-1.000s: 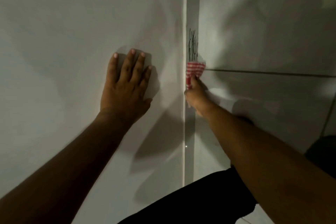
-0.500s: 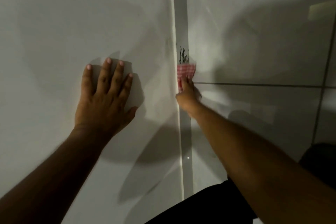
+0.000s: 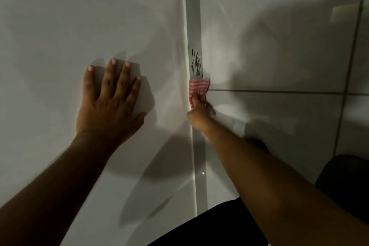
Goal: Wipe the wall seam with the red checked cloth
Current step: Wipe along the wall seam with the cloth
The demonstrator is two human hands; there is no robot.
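Note:
A grey vertical wall seam (image 3: 194, 16) runs between a plain white wall on the left and white tiles on the right. Black pen scribbles (image 3: 197, 64) mark the seam at mid height. My right hand (image 3: 199, 115) grips the red checked cloth (image 3: 197, 87) and presses it onto the seam just below the scribbles. My left hand (image 3: 108, 102) lies flat on the white wall to the left, fingers spread, holding nothing.
A dark horizontal grout line (image 3: 279, 91) and a vertical grout line (image 3: 351, 62) cross the tiles on the right. Dark clothing (image 3: 209, 227) fills the lower middle, and a dark rounded shape (image 3: 347, 181) sits at the lower right.
The view has shifted, so the hands and seam sit lower and further left in frame than a second ago. The cloth stays just under the scribbles; my left hand remains flat on the wall.

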